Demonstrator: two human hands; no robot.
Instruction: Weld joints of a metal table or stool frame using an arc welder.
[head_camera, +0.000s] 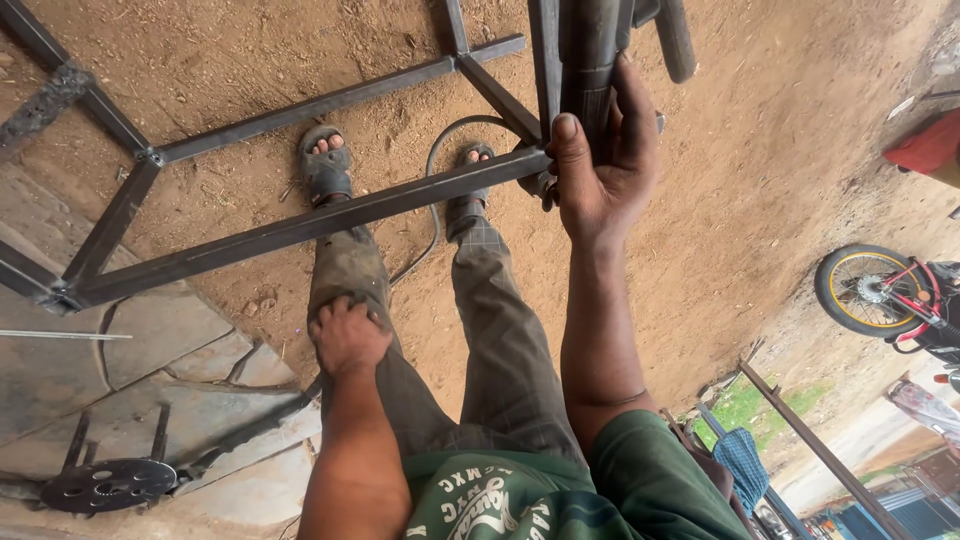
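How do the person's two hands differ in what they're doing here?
The right hand is stretched forward, gripping a dark metal tool over the steel frame. The left hand holds nothing and rests on the left knee, close to the body. Both are bare.

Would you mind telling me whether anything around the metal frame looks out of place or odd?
One thing stands out: a dark cable loops across the dirt between the sandalled feet, under the metal frame, where it might snag a foot. The right hand grips an upright dark tube; the left hand rests on the thigh.
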